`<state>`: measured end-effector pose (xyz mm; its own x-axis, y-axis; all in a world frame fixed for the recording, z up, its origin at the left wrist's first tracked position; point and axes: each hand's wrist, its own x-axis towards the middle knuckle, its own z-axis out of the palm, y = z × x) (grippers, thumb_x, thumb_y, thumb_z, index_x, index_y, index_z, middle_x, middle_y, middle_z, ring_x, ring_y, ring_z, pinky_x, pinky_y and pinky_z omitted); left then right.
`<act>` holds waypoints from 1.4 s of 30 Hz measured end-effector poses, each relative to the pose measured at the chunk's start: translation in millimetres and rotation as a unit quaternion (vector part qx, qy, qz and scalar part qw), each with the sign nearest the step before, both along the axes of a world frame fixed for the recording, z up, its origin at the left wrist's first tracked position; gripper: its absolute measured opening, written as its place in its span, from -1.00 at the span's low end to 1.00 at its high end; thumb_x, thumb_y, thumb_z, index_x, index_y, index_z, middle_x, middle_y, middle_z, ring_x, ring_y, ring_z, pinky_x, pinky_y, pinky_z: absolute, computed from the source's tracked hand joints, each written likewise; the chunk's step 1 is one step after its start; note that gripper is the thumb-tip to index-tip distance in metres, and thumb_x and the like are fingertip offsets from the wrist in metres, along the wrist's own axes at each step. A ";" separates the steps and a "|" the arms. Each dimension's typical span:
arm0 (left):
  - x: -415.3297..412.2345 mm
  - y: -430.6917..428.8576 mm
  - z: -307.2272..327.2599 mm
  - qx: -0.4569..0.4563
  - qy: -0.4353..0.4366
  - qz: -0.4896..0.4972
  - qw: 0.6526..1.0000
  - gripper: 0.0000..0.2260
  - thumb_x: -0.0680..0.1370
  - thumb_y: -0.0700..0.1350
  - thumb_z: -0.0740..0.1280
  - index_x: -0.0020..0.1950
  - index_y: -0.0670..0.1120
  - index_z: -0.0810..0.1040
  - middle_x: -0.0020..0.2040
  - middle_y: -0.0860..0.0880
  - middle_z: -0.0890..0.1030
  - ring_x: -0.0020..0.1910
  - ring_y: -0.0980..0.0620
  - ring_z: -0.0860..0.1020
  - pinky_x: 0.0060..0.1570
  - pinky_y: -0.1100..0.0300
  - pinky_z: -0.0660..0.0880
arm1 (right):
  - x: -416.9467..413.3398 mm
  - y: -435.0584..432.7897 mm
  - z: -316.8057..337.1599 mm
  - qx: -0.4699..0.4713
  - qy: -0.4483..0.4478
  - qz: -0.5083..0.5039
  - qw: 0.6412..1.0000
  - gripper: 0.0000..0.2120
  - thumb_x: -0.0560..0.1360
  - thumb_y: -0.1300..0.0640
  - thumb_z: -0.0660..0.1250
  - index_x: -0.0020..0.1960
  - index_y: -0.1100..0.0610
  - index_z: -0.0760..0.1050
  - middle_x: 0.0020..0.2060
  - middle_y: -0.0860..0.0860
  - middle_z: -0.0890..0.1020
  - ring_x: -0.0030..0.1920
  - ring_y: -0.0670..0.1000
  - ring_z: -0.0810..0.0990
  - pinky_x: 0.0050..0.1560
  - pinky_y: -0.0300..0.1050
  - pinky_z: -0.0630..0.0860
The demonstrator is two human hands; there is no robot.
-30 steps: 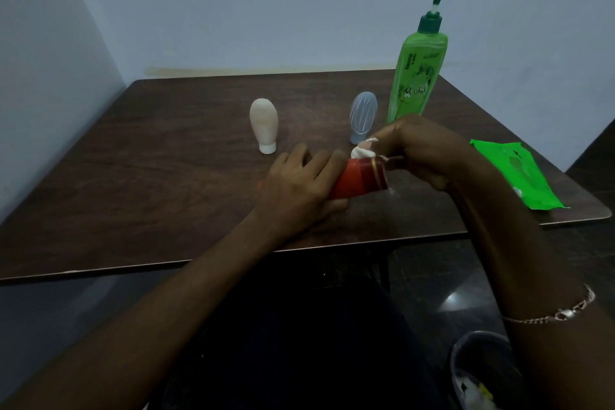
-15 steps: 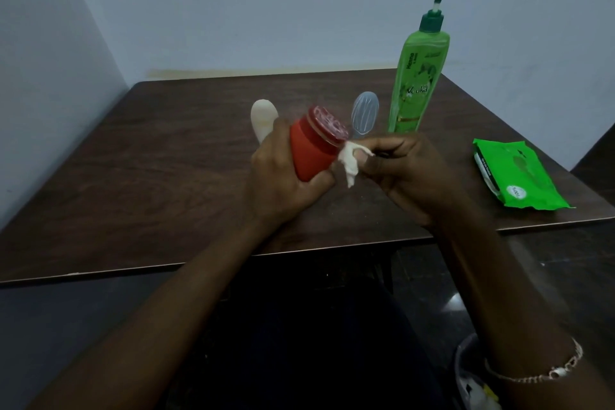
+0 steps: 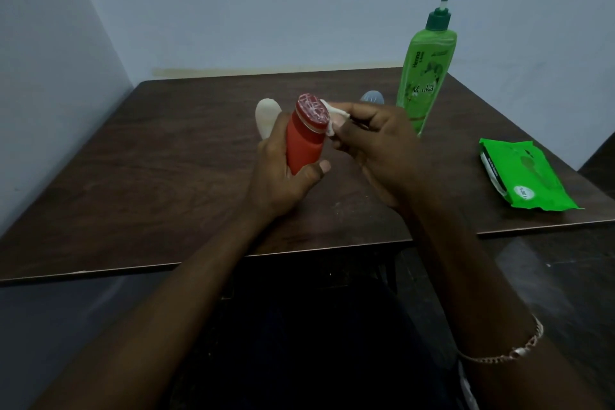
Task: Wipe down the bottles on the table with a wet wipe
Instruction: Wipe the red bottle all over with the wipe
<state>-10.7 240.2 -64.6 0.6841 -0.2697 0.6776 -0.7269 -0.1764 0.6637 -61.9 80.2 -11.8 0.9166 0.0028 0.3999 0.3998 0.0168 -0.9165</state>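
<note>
My left hand [image 3: 283, 173] grips a red bottle [image 3: 304, 140] above the table, its round end tilted up towards me. My right hand [image 3: 376, 140] pinches a crumpled white wet wipe [image 3: 334, 118] against the right rim of that end. Behind my hands stand a small white bottle [image 3: 266, 116], partly hidden by my left hand, and a small translucent blue bottle [image 3: 372, 97], of which only the top shows. A tall green pump bottle [image 3: 424, 76] stands at the back right.
A green pack of wet wipes [image 3: 522, 176] lies near the right front corner of the dark wooden table [image 3: 149, 170]. Walls close in on the left and behind. A bracelet [image 3: 512, 348] sits on my right wrist.
The red bottle went from lying low near the table to being lifted and turned end-up in my left hand. My right hand with the wipe has moved up to the bottle's end.
</note>
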 end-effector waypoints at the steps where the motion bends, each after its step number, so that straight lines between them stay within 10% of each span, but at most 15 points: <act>1: 1.4 1.1 -0.3 -0.006 0.007 -0.001 1.000 -0.43 0.45 0.11 0.41 0.35 -0.17 0.45 0.07 -0.19 0.64 0.01 -0.12 0.64 0.01 -0.13 0.58 | -3.7 0.0 -1.0 -0.024 -0.020 -0.014 0.999 -0.77 0.55 0.27 0.32 0.14 0.10 0.64 -0.10 -0.01 0.71 -0.09 -0.10 0.61 -0.03 -0.17 0.51; 6: 3.0 1.4 -0.6 -0.013 0.028 0.008 0.999 -0.45 0.48 0.10 0.42 0.35 -0.20 0.47 0.08 -0.13 0.65 0.02 -0.05 0.66 0.01 -0.14 0.60 | -21.5 0.2 -11.9 -0.068 -0.060 -0.062 0.994 -0.81 0.55 0.31 0.35 0.14 0.24 0.64 -0.12 -0.07 0.71 -0.09 -0.18 0.65 -0.07 -0.27 0.53; 10: 2.7 1.1 -1.4 0.015 0.023 0.012 1.000 -0.48 0.46 0.11 0.44 0.29 -0.18 0.47 -0.04 -0.10 0.64 -0.10 -0.06 0.64 -0.14 -0.11 0.59 | -13.4 -3.2 -17.8 0.061 -0.010 -0.069 0.996 -0.84 0.47 0.14 0.43 0.03 0.13 0.70 -0.15 0.18 0.70 -0.14 0.15 0.59 -0.06 0.17 0.58; 13: 1.4 -0.3 -0.5 0.031 0.014 0.013 0.999 -0.44 0.42 0.14 0.43 0.28 -0.18 0.46 -0.12 -0.03 0.58 -0.19 0.00 0.58 -0.21 0.04 0.54 | -6.1 -0.9 -12.3 0.099 0.027 -0.091 0.991 -0.83 0.46 0.13 0.42 0.02 0.10 0.70 -0.21 0.10 0.64 -0.19 0.04 0.49 -0.14 -0.08 0.49; 28: -20.4 -16.5 6.4 -0.003 0.031 0.163 0.986 -0.37 0.44 0.24 0.49 0.30 -0.08 0.33 -0.06 0.02 0.63 -0.15 0.18 0.65 -0.20 0.05 0.63 | -34.1 44.7 -11.5 -0.078 -0.068 -0.326 0.940 -0.80 0.49 0.06 0.47 0.08 0.12 0.65 -0.12 -0.04 0.68 -0.11 -0.14 0.66 -0.09 -0.26 0.60; 32: -22.7 -14.2 6.0 -0.005 0.023 0.158 0.987 -0.36 0.45 0.26 0.47 0.35 0.01 0.28 -0.08 0.13 0.57 -0.11 0.29 0.61 -0.21 0.36 0.56 | -37.4 42.7 -12.9 -0.118 -0.085 -0.345 0.927 -0.82 0.51 0.07 0.46 0.04 0.15 0.66 -0.14 -0.02 0.65 -0.16 -0.18 0.61 -0.18 -0.44 0.45; 36: -9.9 5.0 9.8 0.087 -0.030 0.097 0.991 -0.55 0.44 -0.03 0.55 0.18 -0.01 0.39 0.03 0.03 0.48 -0.08 0.16 0.51 -0.17 0.31 0.46 | -45.7 15.0 -7.1 -0.126 -0.118 -0.335 0.926 -0.82 0.53 0.09 0.45 0.07 0.15 0.65 -0.15 0.04 0.64 -0.19 -0.05 0.62 -0.22 -0.21 0.53; 42: -9.1 29.8 4.9 0.176 -0.075 -0.009 0.982 -0.34 0.40 -0.14 0.44 0.49 -0.17 0.36 0.25 0.03 0.47 0.14 0.15 0.51 0.11 0.42 0.43 | -47.5 -18.3 15.3 -0.213 -0.138 -0.258 0.932 -0.75 0.58 0.10 0.37 0.25 0.11 0.60 -0.03 0.00 0.64 -0.10 -0.04 0.64 -0.10 -0.04 0.63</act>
<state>-19.8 270.0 -59.7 0.5775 -0.5160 0.6327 -0.8164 -0.3620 0.4500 -109.4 61.9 3.5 0.7024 -0.1977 0.6838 0.4750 -0.5852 -0.6572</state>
